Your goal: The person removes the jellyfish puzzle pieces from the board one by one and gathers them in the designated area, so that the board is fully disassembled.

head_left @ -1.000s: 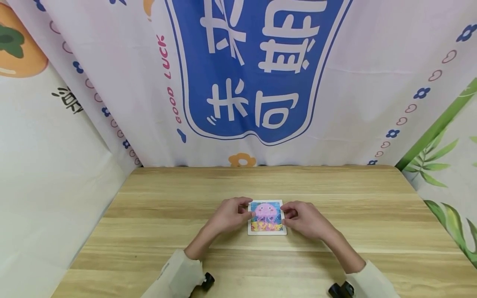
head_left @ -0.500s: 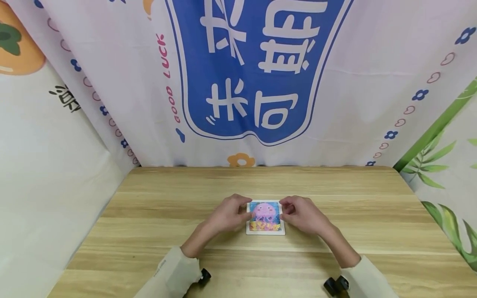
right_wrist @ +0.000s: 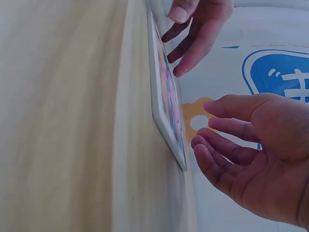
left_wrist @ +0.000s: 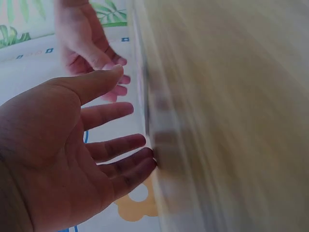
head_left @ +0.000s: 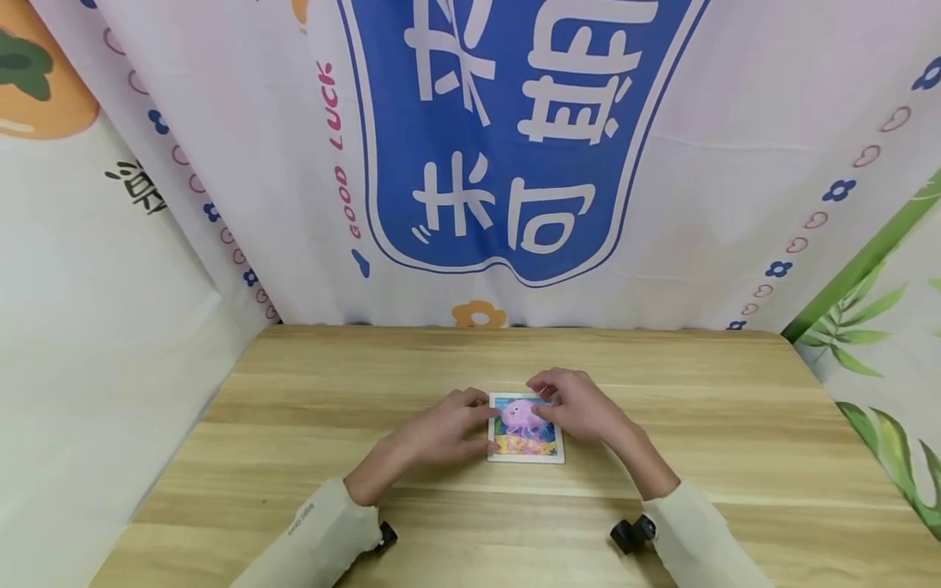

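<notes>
A square jellyfish picture board (head_left: 525, 441) with a white border lies flat on the wooden table in the head view. My left hand (head_left: 444, 426) is at its left edge, thumb and fingertips overlapping the border in this view. The left wrist view shows that hand (left_wrist: 72, 145) with its fingers extended and spread, nothing between them. Over the upper right corner of the board is my right hand (head_left: 584, 408), fingers loosely bent. In the right wrist view this hand (right_wrist: 270, 150) holds nothing, and its fingertips are apart from the board (right_wrist: 166, 96).
The wooden table (head_left: 331, 408) reaches back to a white printed curtain (head_left: 706, 204) with a blue panel. Patterned cloth also hangs at the left and right sides. A dark wrist device (head_left: 634, 535) sits by the right sleeve (head_left: 698, 531).
My right hand has left the board's right edge and moved up and left over its corner. The left hand's fingers have spread along the left edge. The board has barely moved.
</notes>
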Demonstrator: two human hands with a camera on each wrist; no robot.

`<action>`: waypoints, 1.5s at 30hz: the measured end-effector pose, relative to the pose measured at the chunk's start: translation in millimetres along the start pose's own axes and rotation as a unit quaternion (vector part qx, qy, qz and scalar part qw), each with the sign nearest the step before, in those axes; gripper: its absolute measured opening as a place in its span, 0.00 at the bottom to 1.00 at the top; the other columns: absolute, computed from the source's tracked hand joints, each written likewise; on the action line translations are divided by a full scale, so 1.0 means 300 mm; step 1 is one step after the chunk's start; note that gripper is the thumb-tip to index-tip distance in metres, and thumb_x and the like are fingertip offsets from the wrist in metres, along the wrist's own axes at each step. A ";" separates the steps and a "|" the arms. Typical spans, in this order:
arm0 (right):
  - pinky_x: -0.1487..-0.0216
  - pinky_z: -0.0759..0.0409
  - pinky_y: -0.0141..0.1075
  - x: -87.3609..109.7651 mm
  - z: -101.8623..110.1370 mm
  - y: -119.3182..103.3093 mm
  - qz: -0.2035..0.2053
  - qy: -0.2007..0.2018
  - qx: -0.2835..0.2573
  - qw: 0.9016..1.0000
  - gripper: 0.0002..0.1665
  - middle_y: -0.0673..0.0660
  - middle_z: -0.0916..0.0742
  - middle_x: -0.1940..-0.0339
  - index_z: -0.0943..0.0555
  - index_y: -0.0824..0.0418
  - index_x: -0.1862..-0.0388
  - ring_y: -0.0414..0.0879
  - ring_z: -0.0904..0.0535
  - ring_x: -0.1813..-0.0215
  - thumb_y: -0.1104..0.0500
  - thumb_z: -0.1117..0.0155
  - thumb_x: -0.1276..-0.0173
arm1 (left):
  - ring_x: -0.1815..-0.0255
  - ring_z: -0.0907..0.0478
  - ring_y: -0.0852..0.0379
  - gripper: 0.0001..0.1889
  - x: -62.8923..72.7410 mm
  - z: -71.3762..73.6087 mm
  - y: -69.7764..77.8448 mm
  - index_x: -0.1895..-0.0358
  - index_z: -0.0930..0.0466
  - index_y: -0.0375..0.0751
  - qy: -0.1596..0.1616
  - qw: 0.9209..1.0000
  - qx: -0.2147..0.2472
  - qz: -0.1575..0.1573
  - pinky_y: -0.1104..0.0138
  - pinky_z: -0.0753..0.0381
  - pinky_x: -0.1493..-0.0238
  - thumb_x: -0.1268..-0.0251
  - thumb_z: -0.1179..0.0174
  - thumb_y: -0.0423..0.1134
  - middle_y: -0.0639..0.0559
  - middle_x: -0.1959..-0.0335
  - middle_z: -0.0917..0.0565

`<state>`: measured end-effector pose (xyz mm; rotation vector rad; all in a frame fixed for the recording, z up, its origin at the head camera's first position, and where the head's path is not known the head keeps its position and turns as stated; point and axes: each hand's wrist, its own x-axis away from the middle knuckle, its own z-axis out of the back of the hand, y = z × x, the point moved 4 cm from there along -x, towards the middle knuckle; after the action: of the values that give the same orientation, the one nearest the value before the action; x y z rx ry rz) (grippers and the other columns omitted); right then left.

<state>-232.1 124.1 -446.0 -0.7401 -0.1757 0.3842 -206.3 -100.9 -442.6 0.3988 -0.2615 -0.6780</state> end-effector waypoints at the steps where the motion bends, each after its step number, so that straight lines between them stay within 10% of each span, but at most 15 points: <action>1: 0.38 0.13 0.49 -0.005 -0.001 -0.002 -0.004 -0.001 0.000 1.000 0.20 0.58 0.10 0.42 0.14 0.63 0.37 0.50 0.14 0.43 0.62 0.28 0.25 | 0.25 0.26 0.40 0.27 -0.002 -0.001 0.000 0.26 0.21 0.43 -0.003 1.000 -0.004 -0.006 0.47 0.21 0.26 0.22 0.34 0.49 0.37 0.24 0.25; 45: 0.50 0.13 0.38 -0.092 -0.090 -0.069 0.027 -0.041 0.022 0.999 0.18 0.53 0.09 0.54 0.11 0.61 0.45 0.43 0.17 0.55 0.68 0.23 0.34 | 0.18 0.34 0.35 0.25 0.009 -0.012 0.015 0.30 0.17 0.40 -0.036 0.999 -0.013 -0.021 0.42 0.30 0.19 0.22 0.34 0.48 0.36 0.19 0.30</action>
<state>-243.6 82.2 -452.0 -0.6880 -0.2244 0.4694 -200.4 -98.4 -443.6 0.3573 -0.3127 -0.7367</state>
